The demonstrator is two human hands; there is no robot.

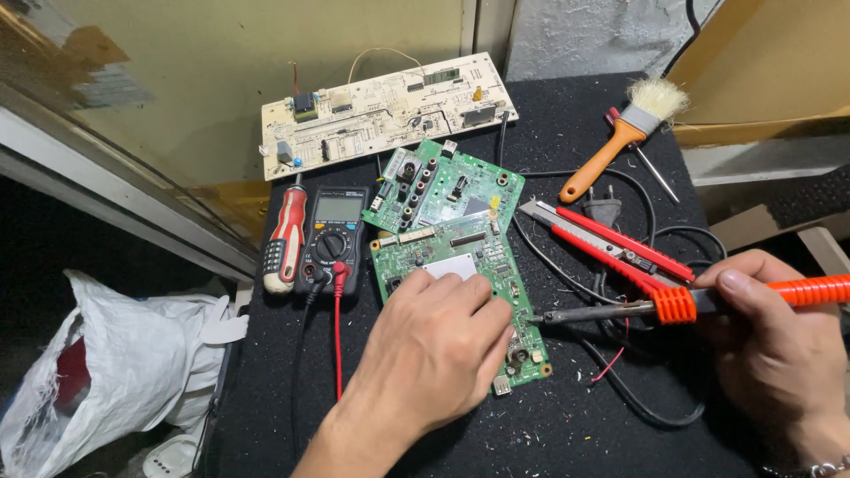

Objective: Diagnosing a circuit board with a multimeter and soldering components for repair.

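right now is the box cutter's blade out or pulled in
Out: on the red box cutter, a bare metal blade sticks out past the handle's upper-left end, lying flat on the black mat.

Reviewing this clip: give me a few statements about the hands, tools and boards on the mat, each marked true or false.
1. The left hand rests on the green circuit board. True.
2. The right hand holds a paintbrush. False: it holds the orange-handled soldering iron; the brush lies untouched.
3. The multimeter lies beside a red-and-black screwdriver. True.
4. The beige board lies under the left hand. False: it lies at the mat's far edge.
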